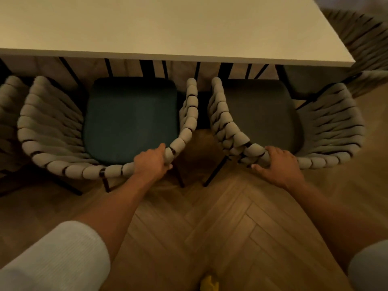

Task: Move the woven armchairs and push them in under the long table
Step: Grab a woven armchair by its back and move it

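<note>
View from above at the long surface (168, 28): clasped the rear rim of the teal-cushioned armchair (52, 131) with the left grip (151, 162), fingers curled over the weave. Clasped the rear rim of the grey-cushioned armchair (331, 127) with the right grip (281, 164), thumb below. Stood side by side on the herringbone floor (231, 217), fronts near the surface's edge.

Head-worn, close, down toward table (159, 26)

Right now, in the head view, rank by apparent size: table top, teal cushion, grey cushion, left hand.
1. table top, largest.
2. teal cushion and grey cushion: alike; the grey is partly hidden, so unranked.
3. left hand, gripping the left armchair: smallest, though nearest the camera.
</note>
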